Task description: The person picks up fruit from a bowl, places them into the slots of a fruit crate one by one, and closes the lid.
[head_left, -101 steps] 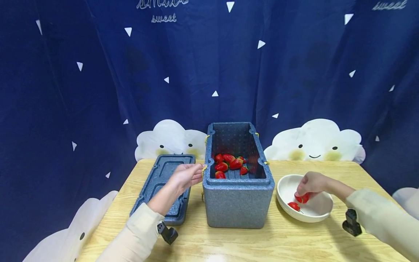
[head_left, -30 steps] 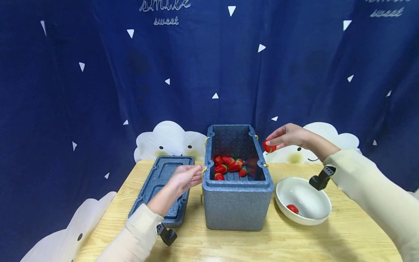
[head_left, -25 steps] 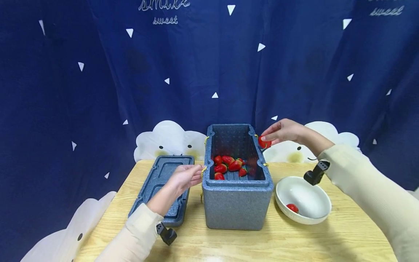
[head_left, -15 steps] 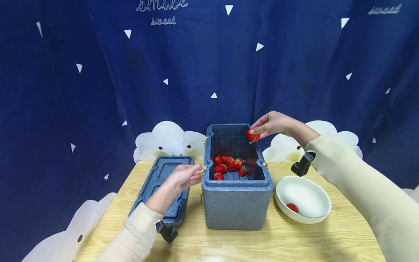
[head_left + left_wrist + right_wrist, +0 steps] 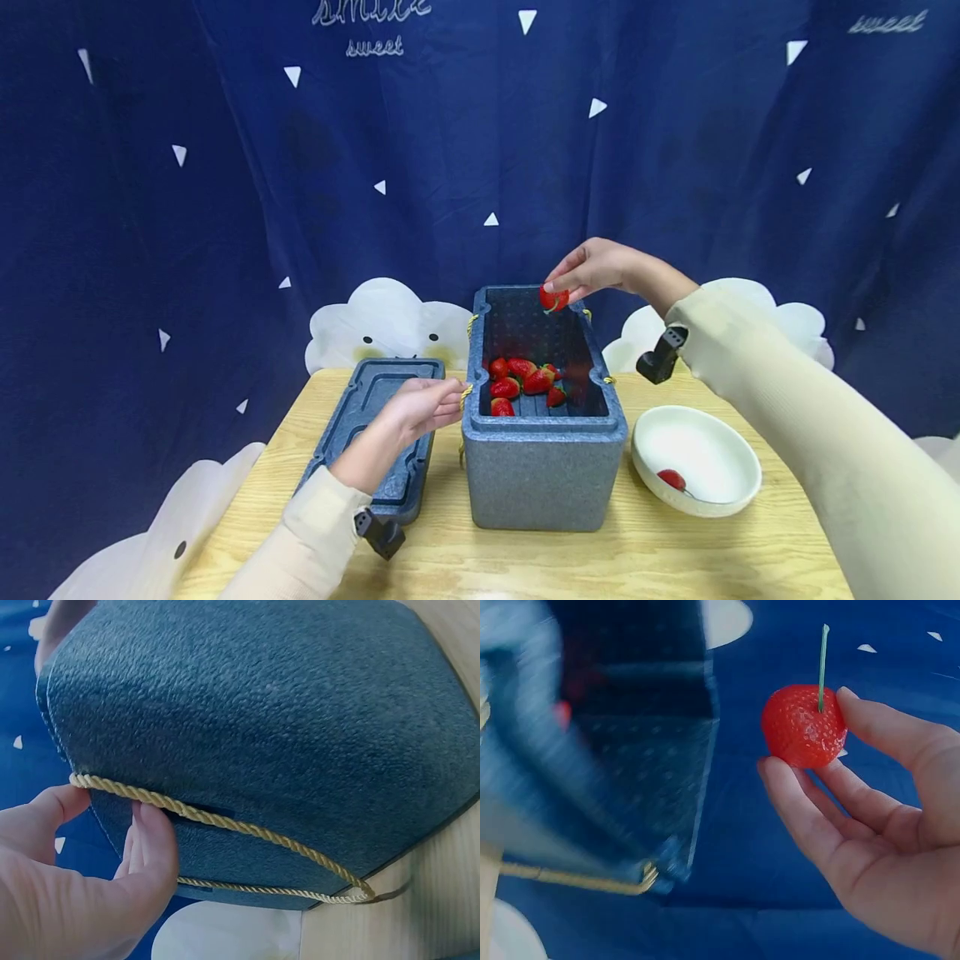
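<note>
Over the far end of the blue-grey foam box (image 5: 540, 483), my right hand (image 5: 603, 267) pinches a strawberry (image 5: 552, 298) between thumb and fingertips. The right wrist view shows that strawberry (image 5: 802, 727) with its green stem pointing up. Several strawberries (image 5: 521, 379) lie on the box floor. At the box's left wall, my left hand (image 5: 427, 406) holds the yellow rope handle (image 5: 225, 821) near the rim, thumb and fingertips on it. To the right, a white bowl (image 5: 697, 433) contains a strawberry (image 5: 671, 478).
Left of the box lies its blue-grey lid (image 5: 386, 383), partly behind the left forearm. All stand on a light wooden table (image 5: 540, 567). A dark blue curtain (image 5: 420, 125) with white clouds hangs right behind the table.
The right hand has picked a strawberry out of the bowl and moved left and up with it, from beside the box to over its far end. The left hand has stayed put.
</note>
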A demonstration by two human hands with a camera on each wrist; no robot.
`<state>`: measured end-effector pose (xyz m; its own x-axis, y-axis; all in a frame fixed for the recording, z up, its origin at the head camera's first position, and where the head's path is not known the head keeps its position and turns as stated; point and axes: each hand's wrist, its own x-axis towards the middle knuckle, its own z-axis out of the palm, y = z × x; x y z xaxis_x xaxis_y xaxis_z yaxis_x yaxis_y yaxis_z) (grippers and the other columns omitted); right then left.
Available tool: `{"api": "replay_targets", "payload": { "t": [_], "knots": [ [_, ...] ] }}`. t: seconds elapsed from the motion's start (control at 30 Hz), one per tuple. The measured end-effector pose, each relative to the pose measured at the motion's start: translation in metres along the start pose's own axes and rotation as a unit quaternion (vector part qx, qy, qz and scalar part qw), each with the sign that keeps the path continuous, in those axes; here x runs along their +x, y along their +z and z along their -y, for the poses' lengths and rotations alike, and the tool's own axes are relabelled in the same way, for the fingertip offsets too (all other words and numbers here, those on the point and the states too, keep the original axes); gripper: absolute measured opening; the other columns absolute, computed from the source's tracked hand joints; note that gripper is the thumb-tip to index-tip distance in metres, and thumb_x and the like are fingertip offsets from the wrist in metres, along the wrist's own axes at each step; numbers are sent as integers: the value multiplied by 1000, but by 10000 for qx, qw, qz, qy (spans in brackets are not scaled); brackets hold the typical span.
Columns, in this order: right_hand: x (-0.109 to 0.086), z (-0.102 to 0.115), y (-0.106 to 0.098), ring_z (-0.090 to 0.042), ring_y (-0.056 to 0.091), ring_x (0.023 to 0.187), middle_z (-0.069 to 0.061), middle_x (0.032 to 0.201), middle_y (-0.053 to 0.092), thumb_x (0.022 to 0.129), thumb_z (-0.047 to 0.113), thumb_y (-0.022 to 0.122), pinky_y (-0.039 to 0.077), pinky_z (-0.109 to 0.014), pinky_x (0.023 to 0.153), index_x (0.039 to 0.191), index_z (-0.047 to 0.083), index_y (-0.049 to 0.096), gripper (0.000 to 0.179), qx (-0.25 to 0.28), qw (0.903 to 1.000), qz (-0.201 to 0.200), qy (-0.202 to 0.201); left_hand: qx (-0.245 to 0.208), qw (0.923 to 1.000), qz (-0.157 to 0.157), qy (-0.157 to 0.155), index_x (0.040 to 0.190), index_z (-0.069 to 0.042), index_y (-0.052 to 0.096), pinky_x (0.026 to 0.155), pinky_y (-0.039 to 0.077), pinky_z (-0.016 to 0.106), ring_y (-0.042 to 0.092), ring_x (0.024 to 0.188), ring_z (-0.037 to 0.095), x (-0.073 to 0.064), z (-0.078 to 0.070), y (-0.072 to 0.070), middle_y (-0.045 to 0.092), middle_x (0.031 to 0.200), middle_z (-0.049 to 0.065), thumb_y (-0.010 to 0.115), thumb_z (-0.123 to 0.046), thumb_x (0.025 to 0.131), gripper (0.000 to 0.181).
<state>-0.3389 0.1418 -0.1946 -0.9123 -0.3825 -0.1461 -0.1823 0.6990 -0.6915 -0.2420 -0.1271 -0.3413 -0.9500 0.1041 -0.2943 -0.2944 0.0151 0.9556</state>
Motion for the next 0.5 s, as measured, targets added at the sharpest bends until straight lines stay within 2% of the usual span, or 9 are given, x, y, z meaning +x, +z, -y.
{"api": "replay_targets", "payload": {
  "t": [0.13,0.27,0.37,0.5],
  "knots": [
    [2,13,-5,-16,65,87,-7,105,73,90,30,66,57,-27,88,117,1,67,39,194,9997,-87,-117,-36,9998,11,191,130,13,48,104,49,41,64,103,16,-3,1,3,57,132,27,52,-12,94,44],
    [8,21,-4,-16,66,90,-8,107,73,91,31,65,57,-28,90,119,2,66,41,269,9994,-58,-210,-33,9997,-42,235,129,13,49,103,50,41,64,98,14,-3,1,3,59,130,27,52,-12,94,43],
    [15,22,2,-18,65,92,-9,108,73,91,32,65,56,-32,94,118,2,67,40,118,9997,39,-210,-75,9997,-117,176,130,12,49,103,50,41,64,97,13,-3,1,3,59,129,26,53,-11,93,43],
    [26,22,13,-18,63,89,-10,106,73,90,29,67,56,-34,94,113,3,69,35,-230,9996,97,-119,-125,9997,-147,155,130,11,49,102,51,39,64,96,13,-2,3,3,59,129,26,53,-10,92,44]
  ]
}}
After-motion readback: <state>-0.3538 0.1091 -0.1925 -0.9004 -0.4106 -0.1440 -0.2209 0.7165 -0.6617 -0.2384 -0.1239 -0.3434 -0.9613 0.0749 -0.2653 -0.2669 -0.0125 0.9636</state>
